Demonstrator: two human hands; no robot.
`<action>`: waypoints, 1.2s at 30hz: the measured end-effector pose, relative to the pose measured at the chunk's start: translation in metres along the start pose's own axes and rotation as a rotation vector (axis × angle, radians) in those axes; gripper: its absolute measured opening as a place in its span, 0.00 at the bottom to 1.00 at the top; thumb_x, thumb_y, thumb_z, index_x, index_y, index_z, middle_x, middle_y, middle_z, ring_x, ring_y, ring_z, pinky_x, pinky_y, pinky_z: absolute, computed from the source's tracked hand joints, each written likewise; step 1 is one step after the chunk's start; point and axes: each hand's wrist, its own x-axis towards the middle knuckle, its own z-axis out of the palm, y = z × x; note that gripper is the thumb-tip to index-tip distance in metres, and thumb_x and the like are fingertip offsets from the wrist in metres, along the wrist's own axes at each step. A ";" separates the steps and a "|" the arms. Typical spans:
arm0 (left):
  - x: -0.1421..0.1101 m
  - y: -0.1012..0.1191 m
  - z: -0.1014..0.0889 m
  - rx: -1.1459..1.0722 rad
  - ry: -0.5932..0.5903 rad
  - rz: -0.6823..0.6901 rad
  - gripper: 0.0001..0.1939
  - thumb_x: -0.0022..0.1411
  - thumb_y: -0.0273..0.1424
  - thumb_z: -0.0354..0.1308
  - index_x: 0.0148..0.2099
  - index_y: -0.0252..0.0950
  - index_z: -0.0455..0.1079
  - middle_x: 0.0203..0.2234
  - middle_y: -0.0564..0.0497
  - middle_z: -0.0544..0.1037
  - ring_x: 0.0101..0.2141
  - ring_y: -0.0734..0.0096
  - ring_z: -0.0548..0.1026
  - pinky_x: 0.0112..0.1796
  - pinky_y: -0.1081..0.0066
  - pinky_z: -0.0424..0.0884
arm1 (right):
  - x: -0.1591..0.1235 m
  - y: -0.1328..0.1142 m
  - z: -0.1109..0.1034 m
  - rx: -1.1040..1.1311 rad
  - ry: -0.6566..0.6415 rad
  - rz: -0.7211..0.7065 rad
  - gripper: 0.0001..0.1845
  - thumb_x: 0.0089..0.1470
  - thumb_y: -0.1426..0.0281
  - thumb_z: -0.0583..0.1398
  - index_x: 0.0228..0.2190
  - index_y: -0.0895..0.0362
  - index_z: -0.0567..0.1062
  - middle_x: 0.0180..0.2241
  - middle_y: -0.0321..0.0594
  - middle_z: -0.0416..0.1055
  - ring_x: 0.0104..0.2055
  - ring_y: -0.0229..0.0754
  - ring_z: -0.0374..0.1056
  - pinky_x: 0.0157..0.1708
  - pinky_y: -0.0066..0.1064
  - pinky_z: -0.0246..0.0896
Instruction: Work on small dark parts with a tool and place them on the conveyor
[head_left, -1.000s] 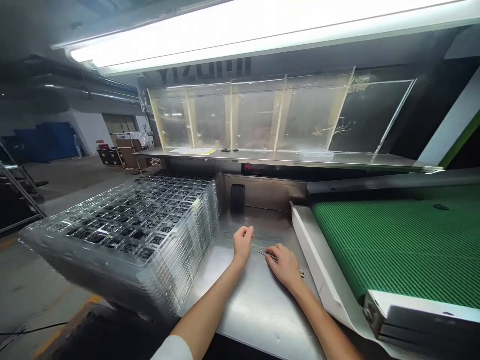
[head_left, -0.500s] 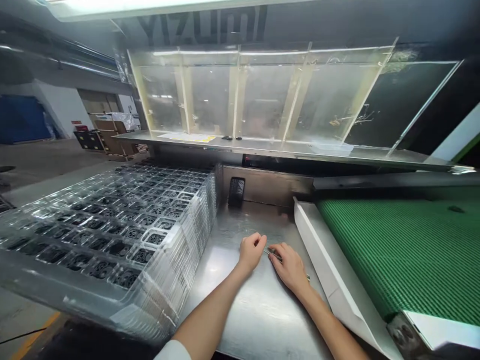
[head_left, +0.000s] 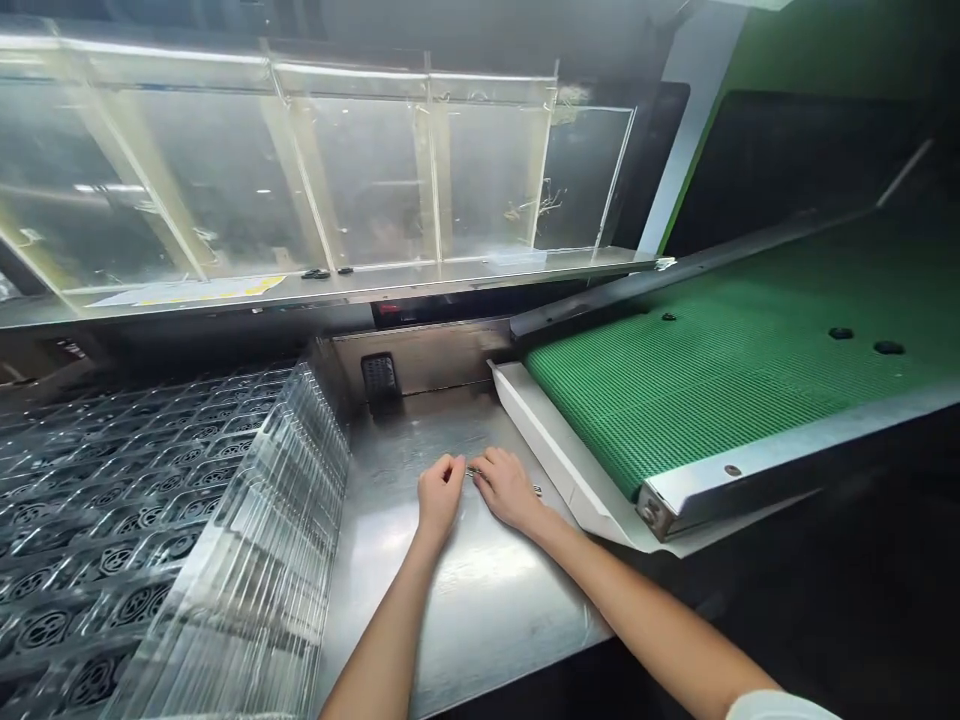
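My left hand (head_left: 440, 497) is closed above the metal worktop (head_left: 480, 610), thumb and fingers pinched together. What it holds, if anything, is too small to make out. Close beside it, my right hand (head_left: 508, 487) is curled round a thin metal tool (head_left: 538, 491). One end of this tool shows behind the palm, and its slim front part points at the left fingertips. The fingers cover most of it, so its exact kind is hidden.
Stacked clear plastic trays (head_left: 289, 520) with round black parts in their pockets stand at left. To the right, a green conveyor belt (head_left: 720, 400) carries small black pieces (head_left: 889, 347) behind a white guard (head_left: 551, 455). A metal shelf (head_left: 420, 287) runs across the back.
The view has swung to the right, showing more of the belt and its black pieces. Both hands keep the same close pose, the right still round the thin tool.
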 end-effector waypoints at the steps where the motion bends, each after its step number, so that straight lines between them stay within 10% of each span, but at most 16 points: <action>1: 0.000 0.001 0.000 -0.006 0.001 0.003 0.28 0.65 0.53 0.52 0.24 0.39 0.52 0.20 0.57 0.56 0.25 0.73 0.56 0.31 0.70 0.53 | 0.000 -0.001 -0.001 -0.006 0.003 -0.007 0.09 0.66 0.80 0.65 0.45 0.57 0.77 0.42 0.41 0.68 0.46 0.48 0.62 0.44 0.36 0.52; 11: 0.005 0.004 -0.014 -0.076 0.211 -0.005 0.28 0.65 0.53 0.54 0.24 0.39 0.53 0.20 0.56 0.56 0.26 0.73 0.56 0.30 0.71 0.54 | 0.004 -0.022 -0.037 0.050 0.143 -0.096 0.11 0.63 0.80 0.58 0.45 0.58 0.76 0.46 0.45 0.69 0.48 0.50 0.63 0.46 0.39 0.56; 21: 0.007 -0.007 -0.013 -0.194 0.272 -0.083 0.29 0.66 0.53 0.55 0.25 0.39 0.50 0.21 0.57 0.54 0.26 0.73 0.54 0.29 0.71 0.53 | -0.018 -0.070 -0.217 -0.042 0.123 -0.601 0.17 0.81 0.69 0.50 0.45 0.56 0.78 0.42 0.42 0.72 0.42 0.46 0.68 0.41 0.39 0.61; 24: 0.005 -0.006 -0.009 -0.179 0.229 -0.099 0.29 0.65 0.54 0.55 0.25 0.39 0.51 0.21 0.57 0.53 0.26 0.73 0.54 0.29 0.71 0.52 | 0.001 -0.020 -0.270 -0.263 0.069 -0.475 0.21 0.83 0.63 0.51 0.46 0.55 0.82 0.42 0.41 0.73 0.44 0.44 0.69 0.46 0.37 0.62; 29: 0.004 -0.004 -0.005 -0.168 0.193 -0.081 0.29 0.64 0.55 0.55 0.25 0.39 0.51 0.21 0.56 0.53 0.26 0.73 0.54 0.29 0.71 0.52 | 0.072 0.129 -0.329 -0.552 -0.094 0.133 0.26 0.78 0.58 0.55 0.51 0.69 0.81 0.56 0.51 0.69 0.57 0.43 0.64 0.47 0.34 0.52; 36: 0.007 -0.007 -0.007 -0.127 0.194 -0.073 0.30 0.64 0.55 0.55 0.24 0.39 0.51 0.20 0.56 0.54 0.26 0.73 0.55 0.29 0.71 0.53 | 0.109 0.228 -0.340 -0.562 -0.228 0.575 0.06 0.64 0.86 0.62 0.35 0.80 0.80 0.52 0.63 0.70 0.38 0.27 0.66 0.36 0.36 0.46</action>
